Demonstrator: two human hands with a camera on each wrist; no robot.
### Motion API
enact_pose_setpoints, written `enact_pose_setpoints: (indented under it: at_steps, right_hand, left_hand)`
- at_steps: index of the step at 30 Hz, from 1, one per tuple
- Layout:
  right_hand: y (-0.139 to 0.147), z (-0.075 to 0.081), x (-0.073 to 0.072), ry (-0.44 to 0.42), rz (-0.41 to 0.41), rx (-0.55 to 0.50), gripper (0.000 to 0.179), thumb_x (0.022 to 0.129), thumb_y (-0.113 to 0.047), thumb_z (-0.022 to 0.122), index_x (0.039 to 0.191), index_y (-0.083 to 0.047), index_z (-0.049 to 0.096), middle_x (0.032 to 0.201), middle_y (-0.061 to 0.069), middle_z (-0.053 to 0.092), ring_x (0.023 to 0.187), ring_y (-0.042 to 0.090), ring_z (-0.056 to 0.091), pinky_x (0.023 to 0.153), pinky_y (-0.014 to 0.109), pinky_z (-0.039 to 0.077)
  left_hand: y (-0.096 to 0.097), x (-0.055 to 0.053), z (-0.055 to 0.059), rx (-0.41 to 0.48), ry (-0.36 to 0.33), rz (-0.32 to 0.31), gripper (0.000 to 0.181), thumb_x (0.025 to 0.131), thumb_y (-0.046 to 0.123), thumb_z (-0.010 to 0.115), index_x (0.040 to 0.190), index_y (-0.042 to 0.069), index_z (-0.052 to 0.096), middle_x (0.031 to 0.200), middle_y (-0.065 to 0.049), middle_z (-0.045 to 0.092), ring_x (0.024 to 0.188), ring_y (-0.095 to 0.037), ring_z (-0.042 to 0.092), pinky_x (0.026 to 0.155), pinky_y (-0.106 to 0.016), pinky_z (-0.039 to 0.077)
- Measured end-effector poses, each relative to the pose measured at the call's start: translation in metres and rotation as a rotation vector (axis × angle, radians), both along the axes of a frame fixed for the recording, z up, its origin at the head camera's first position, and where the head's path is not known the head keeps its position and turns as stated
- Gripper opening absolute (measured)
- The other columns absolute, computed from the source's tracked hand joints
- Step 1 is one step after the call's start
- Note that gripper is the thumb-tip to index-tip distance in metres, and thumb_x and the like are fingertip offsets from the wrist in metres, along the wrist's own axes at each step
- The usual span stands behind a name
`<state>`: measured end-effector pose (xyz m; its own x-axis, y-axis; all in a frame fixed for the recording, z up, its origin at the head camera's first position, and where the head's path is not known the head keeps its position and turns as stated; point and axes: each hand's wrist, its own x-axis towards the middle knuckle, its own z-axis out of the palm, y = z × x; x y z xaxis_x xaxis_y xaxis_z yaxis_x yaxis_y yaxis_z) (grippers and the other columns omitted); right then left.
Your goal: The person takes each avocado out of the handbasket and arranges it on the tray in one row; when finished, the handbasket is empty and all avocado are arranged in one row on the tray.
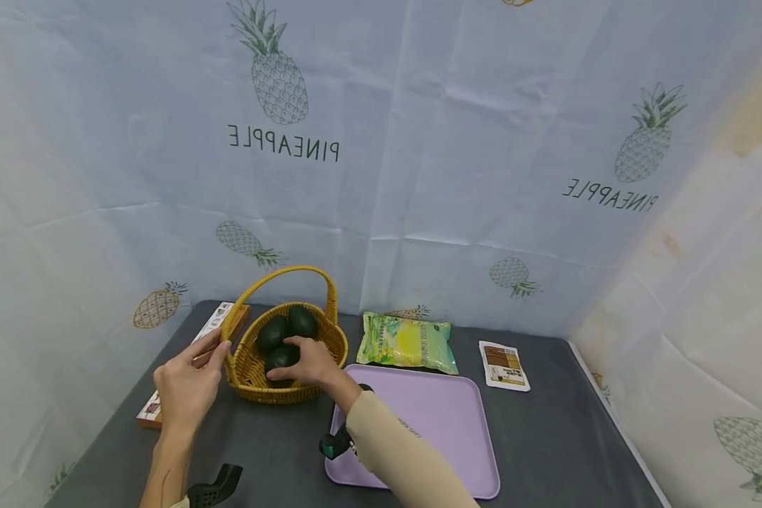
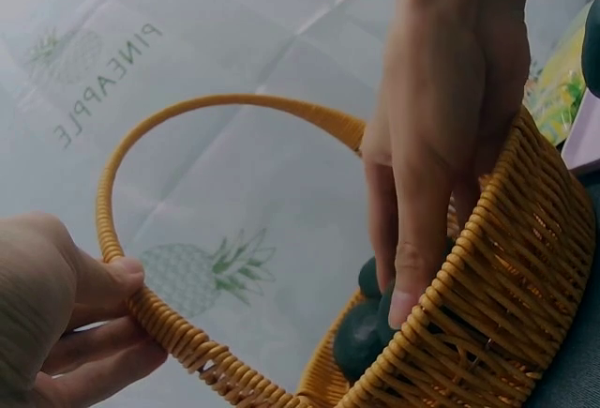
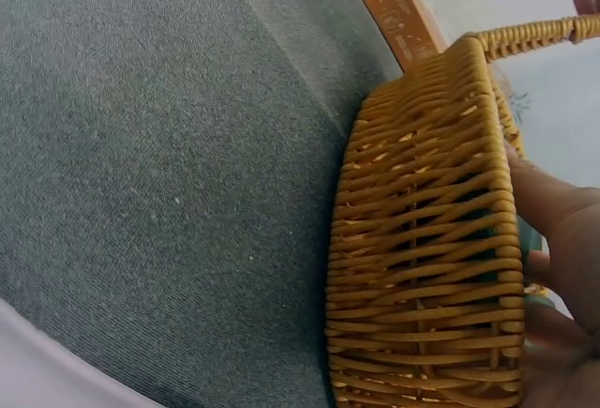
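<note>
A yellow woven basket (image 1: 279, 396) stands at the left of the table with three dark green avocados (image 1: 303, 321) in it. My left hand (image 1: 188, 386) pinches the basket's handle (image 2: 178, 335) low on its left side, between thumb and fingers. Reaching over the near rim, my right hand (image 1: 311, 363) has its thumb and fingers round the nearest avocado (image 1: 282, 358). In the right wrist view the woven wall hides most of that avocado and part of the right hand (image 3: 562, 258).
A lilac tray (image 1: 444, 423) lies right of the basket, partly under my right forearm. Behind it is a green-yellow packet (image 1: 408, 342); a small white-and-brown pouch (image 1: 504, 365) lies farther right. A long flat box (image 1: 149, 411) sits left of the basket. A printed curtain (image 1: 419, 176) hangs behind.
</note>
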<state>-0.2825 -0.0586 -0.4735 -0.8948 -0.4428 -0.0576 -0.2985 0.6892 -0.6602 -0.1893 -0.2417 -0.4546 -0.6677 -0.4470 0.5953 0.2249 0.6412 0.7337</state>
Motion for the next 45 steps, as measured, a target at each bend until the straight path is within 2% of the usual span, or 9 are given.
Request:
enact_pose_setpoints:
  at_steps: [4, 12, 19, 28, 32, 35, 38, 41, 45]
  right_hand:
    - [-0.001, 0.0, 0.001, 0.042, -0.001, 0.025, 0.07, 0.084, -0.045, 0.088, 0.145, -0.019, 0.064, 0.136, 0.007, 0.069, 0.126, 0.026, 0.062, 0.1, 0.036, 0.054]
    - [-0.001, -0.001, 0.002, 0.048, 0.014, 0.032, 0.07, 0.088, -0.045, 0.085, 0.147, -0.016, 0.062, 0.131, 0.007, 0.071, 0.116, 0.02, 0.067, 0.092, 0.031, 0.056]
    - [-0.002, -0.004, 0.002, 0.059, 0.031, 0.052, 0.069, 0.09, -0.046, 0.082, 0.148, -0.016, 0.06, 0.135, 0.006, 0.069, 0.12, 0.019, 0.065, 0.094, 0.03, 0.055]
    - [0.003, -0.001, 0.0, 0.011, 0.047, -0.011, 0.065, 0.094, -0.04, 0.079, 0.149, -0.012, 0.059, 0.131, 0.009, 0.069, 0.124, 0.023, 0.06, 0.093, 0.03, 0.055]
    - [0.005, -0.002, -0.001, 0.026, 0.041, -0.08, 0.048, 0.099, -0.026, 0.073, 0.142, -0.007, 0.064, 0.121, 0.013, 0.074, 0.099, 0.018, 0.069, 0.078, 0.025, 0.055]
    - [0.003, -0.003, 0.001, 0.027, 0.058, -0.074, 0.043, 0.102, -0.021, 0.066, 0.142, -0.006, 0.064, 0.107, 0.016, 0.077, 0.072, 0.016, 0.064, 0.066, 0.023, 0.051]
    - [-0.002, -0.001, 0.006, 0.024, 0.064, -0.039, 0.051, 0.102, -0.03, 0.066, 0.147, -0.007, 0.059, 0.115, 0.015, 0.076, 0.081, 0.014, 0.066, 0.075, 0.023, 0.054]
    - [-0.008, 0.001, 0.012, -0.004, 0.046, -0.024, 0.064, 0.1, -0.042, 0.069, 0.153, -0.01, 0.052, 0.129, 0.011, 0.071, 0.106, 0.017, 0.07, 0.089, 0.028, 0.057]
    - [-0.016, 0.002, 0.018, 0.018, 0.021, 0.03, 0.075, 0.096, -0.048, 0.074, 0.156, -0.013, 0.047, 0.145, 0.007, 0.062, 0.127, 0.019, 0.063, 0.1, 0.033, 0.055]
  left_hand:
    - [0.001, -0.001, 0.001, -0.005, 0.005, 0.001, 0.033, 0.091, 0.003, 0.081, 0.123, 0.0, 0.077, 0.107, -0.024, 0.078, 0.079, 0.035, 0.048, 0.066, 0.005, 0.04]
    - [0.0, 0.001, 0.001, 0.002, -0.004, 0.0, 0.034, 0.091, 0.004, 0.081, 0.124, 0.0, 0.076, 0.108, -0.024, 0.078, 0.08, 0.035, 0.048, 0.066, 0.005, 0.04]
    - [-0.001, 0.001, 0.001, -0.007, 0.006, 0.001, 0.034, 0.09, 0.003, 0.081, 0.123, -0.001, 0.076, 0.107, -0.025, 0.078, 0.08, 0.036, 0.047, 0.066, 0.005, 0.04]
    - [-0.001, 0.0, 0.003, -0.013, 0.014, -0.003, 0.034, 0.09, 0.002, 0.081, 0.123, -0.001, 0.076, 0.106, -0.025, 0.078, 0.079, 0.036, 0.047, 0.065, 0.004, 0.04]
    - [-0.002, 0.0, 0.003, -0.008, 0.009, -0.004, 0.033, 0.09, 0.002, 0.081, 0.123, -0.001, 0.076, 0.107, -0.025, 0.078, 0.079, 0.036, 0.047, 0.065, 0.004, 0.04]
    - [-0.002, 0.001, 0.002, -0.007, 0.004, -0.002, 0.033, 0.09, 0.002, 0.081, 0.123, -0.001, 0.077, 0.106, -0.025, 0.078, 0.079, 0.036, 0.047, 0.064, 0.004, 0.04]
    - [-0.002, 0.001, 0.002, -0.01, 0.001, -0.003, 0.033, 0.09, 0.002, 0.081, 0.123, -0.002, 0.076, 0.107, -0.025, 0.078, 0.079, 0.036, 0.047, 0.065, 0.004, 0.04]
    - [-0.001, 0.001, 0.002, -0.011, 0.0, -0.005, 0.034, 0.09, 0.002, 0.081, 0.123, -0.002, 0.076, 0.107, -0.025, 0.077, 0.079, 0.036, 0.046, 0.065, 0.004, 0.04]
    - [-0.001, 0.0, 0.002, -0.006, 0.004, -0.014, 0.034, 0.09, 0.001, 0.081, 0.123, -0.002, 0.076, 0.108, -0.025, 0.077, 0.079, 0.035, 0.047, 0.065, 0.004, 0.04]
